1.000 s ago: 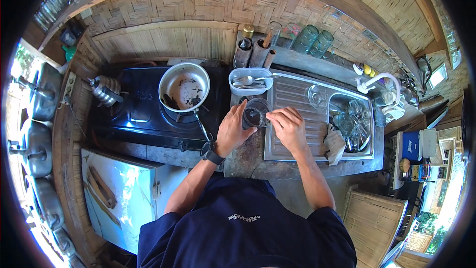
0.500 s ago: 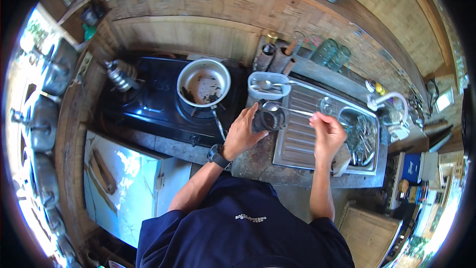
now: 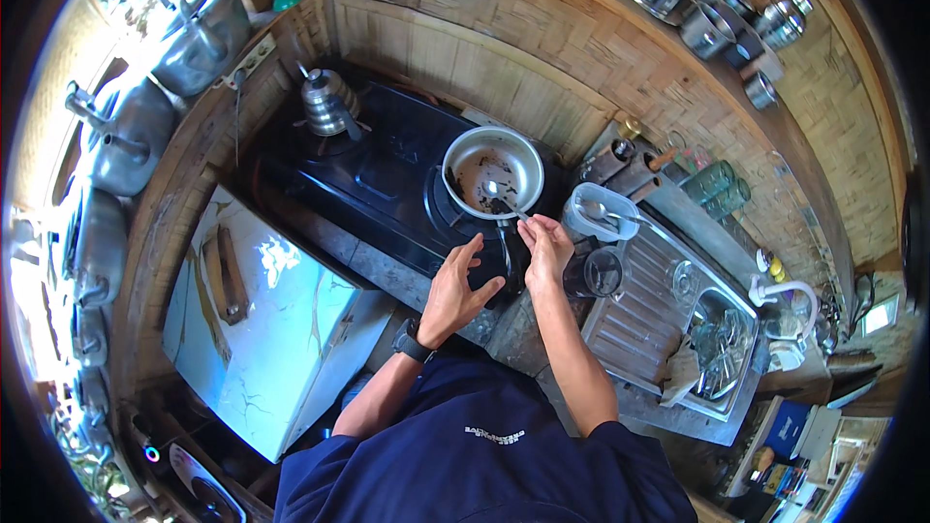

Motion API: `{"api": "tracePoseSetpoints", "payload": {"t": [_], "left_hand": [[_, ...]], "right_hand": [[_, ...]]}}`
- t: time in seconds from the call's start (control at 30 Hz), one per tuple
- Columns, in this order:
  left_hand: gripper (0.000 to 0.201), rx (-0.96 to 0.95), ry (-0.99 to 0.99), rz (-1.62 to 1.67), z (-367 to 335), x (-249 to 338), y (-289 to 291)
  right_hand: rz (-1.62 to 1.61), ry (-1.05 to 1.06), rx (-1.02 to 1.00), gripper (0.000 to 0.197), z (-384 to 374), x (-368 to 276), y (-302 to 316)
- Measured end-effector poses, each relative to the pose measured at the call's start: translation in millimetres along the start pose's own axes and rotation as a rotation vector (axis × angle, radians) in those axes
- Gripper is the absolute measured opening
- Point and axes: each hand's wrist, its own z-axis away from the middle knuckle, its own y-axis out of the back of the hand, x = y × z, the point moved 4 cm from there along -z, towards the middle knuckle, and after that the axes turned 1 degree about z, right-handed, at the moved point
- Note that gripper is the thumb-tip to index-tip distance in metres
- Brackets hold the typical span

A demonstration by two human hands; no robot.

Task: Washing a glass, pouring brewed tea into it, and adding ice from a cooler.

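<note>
Gripping the spoon point(image 3: 516, 212) between thumb and fingertips, the right hand point(image 3: 548, 250) positions its bowl inside the pan point(image 3: 530, 170), upper centre of the frame. The end of the spoon handle is hidden within the fingers; whether the bowl touches the pan bottom cannot be determined. The left hand point(image 3: 455, 294), at centre, grasps nothing: fingers extended, thumb set apart, near the pan handle point(image 3: 505, 247), whose lower end is hard to make out. Dark fragments in the pan are too small to identify. Contents of the glass point(image 3: 606, 272), right of centre, cannot be read. Metal kettles point(image 3: 126, 136) along the left edge are partly cut off by the black lens border. In the sink point(image 3: 745, 368), lower right, glassware overlaps too closely to count

Materials: the pan is round, smooth-walled metal with a brown-stained bottom, set on a glossy black stove point(image 3: 387, 163). The translucent container point(image 3: 584, 225), right of centre, has rounded corners and holds metal spoons. The drainboard point(image 3: 625, 315) is ridged metal; the wall point(image 3: 581, 50), top of frame, is woven from flat strips
</note>
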Motion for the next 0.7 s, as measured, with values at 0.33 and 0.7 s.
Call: {"api": "tracePoseSetpoints", "payload": {"t": [0.33, 0.7], "left_hand": [[0.074, -0.039, 0.041, 0.069, 9.5, -14.1, 20.2], [0.064, 0.009, 0.033, 0.040, 41.6, -1.8, 19.9]], "right_hand": [[0.077, -0.063, 0.060, 0.018, 5.8, 10.9, -6.6], [0.147, 0.094, -0.050, 0.015, 93.5, -31.3, 21.8]]}}
